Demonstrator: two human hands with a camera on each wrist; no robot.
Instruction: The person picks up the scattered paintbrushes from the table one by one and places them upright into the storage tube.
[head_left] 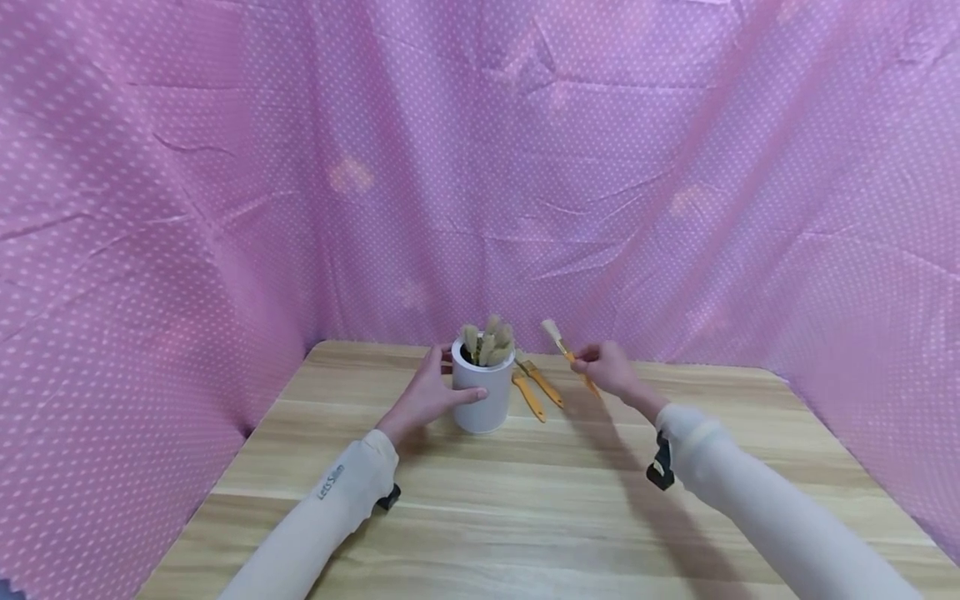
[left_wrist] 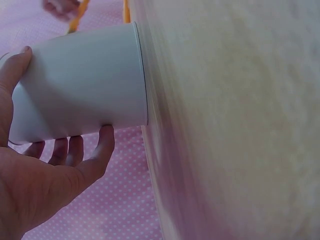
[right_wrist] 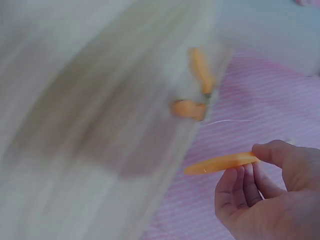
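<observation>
Head view: the left hand (head_left: 422,393) grips a white canister (head_left: 483,407) of bristle-up brushes (head_left: 489,343), standing near the far edge of the tabletop (head_left: 525,517). The right hand (head_left: 609,368) pinches an orange-handled brush (head_left: 560,342), bristles up, near that edge; two loose brushes (head_left: 545,388) lie between.

We see purplish-pink cloth (head_left: 480,167) patterned with small white dots and scattered peach blotches, a pale tan tabletop (head_left: 525,517) streaked with light brown grain, a white pot (head_left: 482,402), orange-handled brushes (head_left: 531,398), cream bristles (head_left: 491,343), and off-white sleeves (head_left: 315,517), the left bearing dark lettering (head_left: 330,482).
</observation>
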